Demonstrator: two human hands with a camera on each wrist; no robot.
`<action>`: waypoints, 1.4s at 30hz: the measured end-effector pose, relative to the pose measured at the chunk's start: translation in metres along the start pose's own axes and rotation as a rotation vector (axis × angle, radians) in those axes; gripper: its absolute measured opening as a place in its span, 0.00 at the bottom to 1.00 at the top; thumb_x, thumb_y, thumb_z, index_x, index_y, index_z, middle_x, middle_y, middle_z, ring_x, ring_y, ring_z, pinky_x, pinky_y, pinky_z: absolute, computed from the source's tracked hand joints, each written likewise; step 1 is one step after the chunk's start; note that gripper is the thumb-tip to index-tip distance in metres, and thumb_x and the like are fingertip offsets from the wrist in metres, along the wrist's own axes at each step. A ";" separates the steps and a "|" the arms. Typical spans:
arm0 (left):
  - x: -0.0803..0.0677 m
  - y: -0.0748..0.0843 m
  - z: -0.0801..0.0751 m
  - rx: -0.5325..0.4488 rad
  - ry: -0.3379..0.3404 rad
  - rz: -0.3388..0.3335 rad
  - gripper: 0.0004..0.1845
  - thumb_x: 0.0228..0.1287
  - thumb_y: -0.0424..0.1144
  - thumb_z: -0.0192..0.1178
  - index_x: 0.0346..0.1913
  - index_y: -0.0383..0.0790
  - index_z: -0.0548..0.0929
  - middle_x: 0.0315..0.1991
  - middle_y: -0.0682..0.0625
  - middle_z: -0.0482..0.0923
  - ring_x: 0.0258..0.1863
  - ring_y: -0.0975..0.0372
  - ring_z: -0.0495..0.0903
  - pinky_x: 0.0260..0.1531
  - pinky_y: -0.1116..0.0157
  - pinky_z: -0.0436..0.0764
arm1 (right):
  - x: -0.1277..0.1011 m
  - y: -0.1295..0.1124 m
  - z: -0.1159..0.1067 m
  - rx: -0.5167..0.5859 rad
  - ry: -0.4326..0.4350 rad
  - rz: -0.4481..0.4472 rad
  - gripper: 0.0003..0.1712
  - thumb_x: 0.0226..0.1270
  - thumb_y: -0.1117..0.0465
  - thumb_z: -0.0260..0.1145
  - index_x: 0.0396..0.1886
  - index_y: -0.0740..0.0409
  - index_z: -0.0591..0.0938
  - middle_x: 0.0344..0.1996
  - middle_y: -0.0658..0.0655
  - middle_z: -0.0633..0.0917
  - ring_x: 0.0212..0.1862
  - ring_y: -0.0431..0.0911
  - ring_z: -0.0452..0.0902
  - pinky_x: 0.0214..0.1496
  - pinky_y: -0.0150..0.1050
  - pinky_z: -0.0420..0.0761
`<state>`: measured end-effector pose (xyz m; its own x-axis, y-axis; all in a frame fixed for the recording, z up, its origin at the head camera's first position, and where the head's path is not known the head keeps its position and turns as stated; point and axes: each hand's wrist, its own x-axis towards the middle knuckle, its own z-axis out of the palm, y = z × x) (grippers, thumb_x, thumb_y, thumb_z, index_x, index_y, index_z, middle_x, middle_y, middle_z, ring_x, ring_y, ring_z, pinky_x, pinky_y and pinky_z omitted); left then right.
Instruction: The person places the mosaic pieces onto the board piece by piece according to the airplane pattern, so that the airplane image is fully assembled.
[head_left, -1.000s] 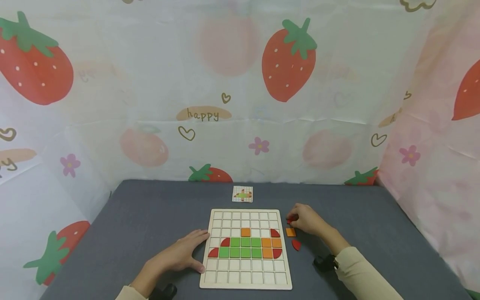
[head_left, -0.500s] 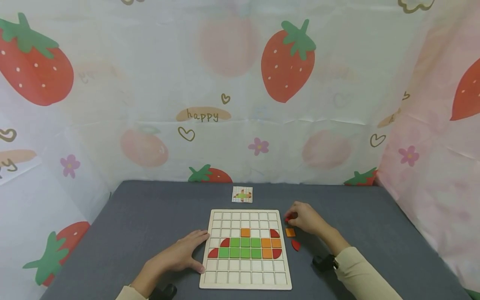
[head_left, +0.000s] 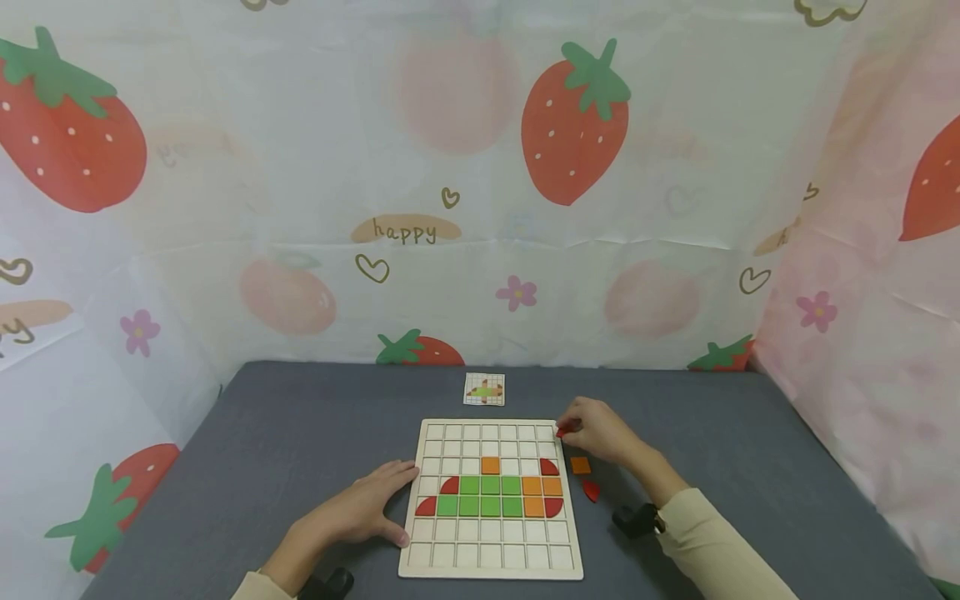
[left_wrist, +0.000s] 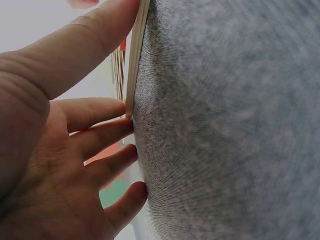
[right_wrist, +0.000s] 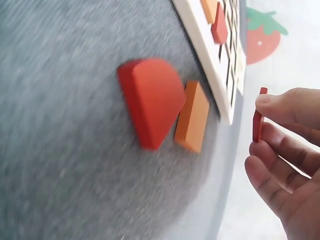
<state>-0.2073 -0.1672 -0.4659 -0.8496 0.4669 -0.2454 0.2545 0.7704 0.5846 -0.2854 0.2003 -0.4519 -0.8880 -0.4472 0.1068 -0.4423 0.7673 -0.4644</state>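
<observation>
A wooden grid board [head_left: 491, 556] lies on the table, carrying green square tiles [head_left: 491, 505], several orange squares [head_left: 534, 506] and red quarter-circle tiles [head_left: 449, 485]. My left hand [head_left: 360, 505] rests along the board's left side, its thumb and fingertips touching the edge, as the left wrist view [left_wrist: 75, 150] also shows. At the upper right corner, my right hand [head_left: 606, 432] pinches a small red tile [right_wrist: 258, 122] between thumb and fingers, seen edge-on in the right wrist view. Right of the board lie a loose orange square [head_left: 581, 466] and a loose red quarter-circle [head_left: 591, 491].
A small card [head_left: 484, 389] with a printed coloured pattern lies behind the board. The grey table [head_left: 322, 433] extends to both sides. A strawberry-print curtain [head_left: 420, 283] hangs along the back and sides.
My right hand has moved left and a little away from me, carrying the red tile from beside the loose pieces to the board's upper right corner. The left hand stays in place.
</observation>
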 end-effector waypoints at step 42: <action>0.001 -0.003 0.000 -0.001 -0.005 0.007 0.51 0.37 0.53 0.70 0.68 0.42 0.59 0.68 0.44 0.56 0.69 0.49 0.53 0.60 0.43 0.60 | 0.037 -0.054 0.029 0.100 -0.095 -0.063 0.10 0.56 0.64 0.64 0.39 0.59 0.84 0.34 0.51 0.78 0.35 0.40 0.72 0.35 0.31 0.75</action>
<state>-0.2086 -0.1686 -0.4679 -0.8456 0.4745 -0.2446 0.2604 0.7666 0.5869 -0.2905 0.1288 -0.4479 -0.8407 -0.5386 0.0571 -0.4783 0.6888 -0.5448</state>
